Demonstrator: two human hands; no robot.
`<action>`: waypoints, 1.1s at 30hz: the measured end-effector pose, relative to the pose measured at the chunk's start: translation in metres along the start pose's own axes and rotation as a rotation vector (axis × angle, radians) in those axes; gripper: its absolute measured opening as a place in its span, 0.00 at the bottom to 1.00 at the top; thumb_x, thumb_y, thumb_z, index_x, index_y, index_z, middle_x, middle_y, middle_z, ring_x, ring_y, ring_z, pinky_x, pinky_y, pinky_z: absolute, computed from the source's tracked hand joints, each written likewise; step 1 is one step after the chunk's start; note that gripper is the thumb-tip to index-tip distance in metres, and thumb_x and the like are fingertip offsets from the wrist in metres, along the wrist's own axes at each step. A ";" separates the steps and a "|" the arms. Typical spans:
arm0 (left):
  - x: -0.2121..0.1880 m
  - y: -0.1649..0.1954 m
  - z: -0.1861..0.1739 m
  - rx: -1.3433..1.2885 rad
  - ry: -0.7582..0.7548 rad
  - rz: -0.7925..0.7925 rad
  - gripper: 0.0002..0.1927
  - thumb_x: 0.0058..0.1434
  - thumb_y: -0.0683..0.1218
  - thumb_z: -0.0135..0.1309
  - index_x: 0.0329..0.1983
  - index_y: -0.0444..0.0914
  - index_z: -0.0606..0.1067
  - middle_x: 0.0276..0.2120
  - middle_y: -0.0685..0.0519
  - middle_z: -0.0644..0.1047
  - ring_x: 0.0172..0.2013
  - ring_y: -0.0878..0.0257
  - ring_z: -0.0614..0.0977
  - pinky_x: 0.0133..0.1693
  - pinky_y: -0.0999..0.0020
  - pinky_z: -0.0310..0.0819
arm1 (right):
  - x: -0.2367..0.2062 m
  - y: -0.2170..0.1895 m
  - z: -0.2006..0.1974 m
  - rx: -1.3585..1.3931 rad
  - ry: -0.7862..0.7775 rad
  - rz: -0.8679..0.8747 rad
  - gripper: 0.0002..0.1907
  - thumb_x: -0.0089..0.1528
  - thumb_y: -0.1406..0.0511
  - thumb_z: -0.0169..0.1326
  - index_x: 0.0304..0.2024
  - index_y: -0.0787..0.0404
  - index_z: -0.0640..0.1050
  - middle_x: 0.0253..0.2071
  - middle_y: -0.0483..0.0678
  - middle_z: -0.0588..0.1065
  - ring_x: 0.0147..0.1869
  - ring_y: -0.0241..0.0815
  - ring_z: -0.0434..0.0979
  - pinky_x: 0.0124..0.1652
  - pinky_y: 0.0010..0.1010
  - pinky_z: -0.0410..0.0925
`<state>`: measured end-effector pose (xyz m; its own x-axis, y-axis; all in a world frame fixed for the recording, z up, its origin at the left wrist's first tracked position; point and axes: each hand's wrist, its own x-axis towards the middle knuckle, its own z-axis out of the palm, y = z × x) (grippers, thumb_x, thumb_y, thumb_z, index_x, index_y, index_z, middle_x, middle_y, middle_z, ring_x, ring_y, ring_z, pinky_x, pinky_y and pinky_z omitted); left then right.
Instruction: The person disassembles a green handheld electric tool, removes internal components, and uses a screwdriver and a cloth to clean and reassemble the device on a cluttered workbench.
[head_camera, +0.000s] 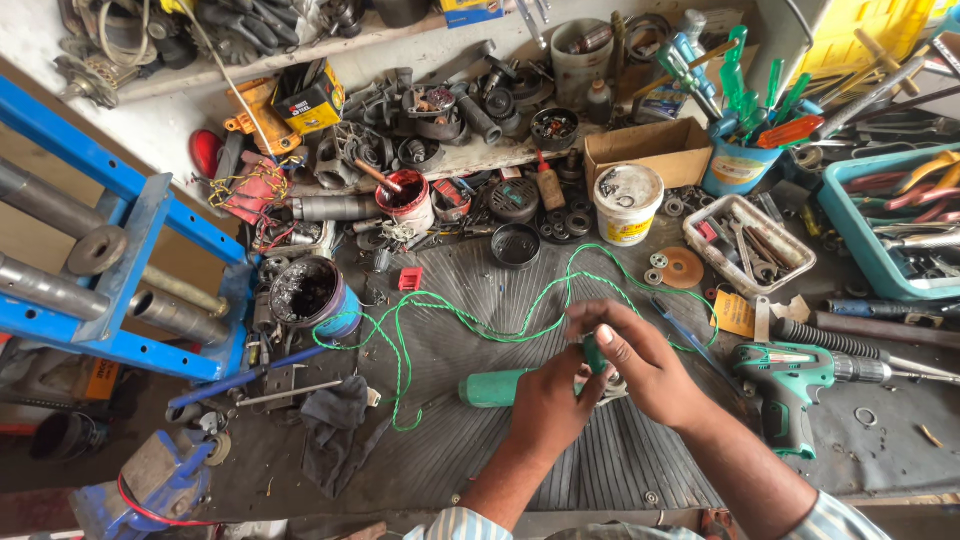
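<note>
A green cylindrical plastic-bodied power tool (500, 388) lies on its side near the tabletop's front edge, middle. Its twisted green cord (470, 322) loops loosely over the ribbed rubber mat (620, 460) behind it.

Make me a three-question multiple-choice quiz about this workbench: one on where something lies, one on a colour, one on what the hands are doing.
1. Where does the drill lie?
A. right of the hands
B. left of the hands
C. on the shelf

2. What colour is the wire on the mat?
A. red
B. green
C. yellow

3. What are the two hands doing?
A. resting flat on the mat
B. both on one small green part
C. gripping the drill

Answers:
1 A, the drill lies on the bench beyond the right hand.
2 B, the twisted wire looping over the mat is green.
3 B, the left hand and the right hand meet on the green part, beside a green handle.
</note>
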<state>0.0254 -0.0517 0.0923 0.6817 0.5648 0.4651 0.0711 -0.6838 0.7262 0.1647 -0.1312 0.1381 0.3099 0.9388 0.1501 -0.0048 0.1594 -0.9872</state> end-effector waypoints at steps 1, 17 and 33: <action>-0.002 -0.002 0.001 0.014 -0.013 0.006 0.13 0.65 0.49 0.61 0.42 0.37 0.74 0.33 0.48 0.83 0.33 0.53 0.87 0.33 0.61 0.81 | 0.000 0.003 0.001 0.005 -0.039 -0.030 0.16 0.70 0.58 0.44 0.51 0.63 0.72 0.44 0.46 0.72 0.50 0.37 0.71 0.50 0.30 0.66; -0.009 -0.053 0.009 -0.175 -0.185 0.114 0.11 0.60 0.46 0.64 0.35 0.34 0.75 0.35 0.47 0.79 0.40 0.49 0.82 0.43 0.55 0.76 | 0.003 0.011 0.009 0.146 -0.131 -0.120 0.08 0.63 0.64 0.42 0.40 0.63 0.67 0.33 0.44 0.64 0.37 0.35 0.62 0.41 0.28 0.61; -0.010 -0.045 0.006 -0.180 -0.146 0.141 0.10 0.60 0.45 0.64 0.37 0.37 0.76 0.37 0.50 0.81 0.44 0.51 0.83 0.46 0.57 0.77 | 0.003 0.017 0.005 0.126 -0.131 -0.118 0.09 0.63 0.64 0.42 0.40 0.63 0.66 0.32 0.44 0.63 0.36 0.34 0.60 0.40 0.28 0.60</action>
<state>0.0197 -0.0292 0.0516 0.7745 0.3878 0.4998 -0.1538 -0.6509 0.7434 0.1607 -0.1246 0.1221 0.1896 0.9418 0.2777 -0.0970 0.2994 -0.9492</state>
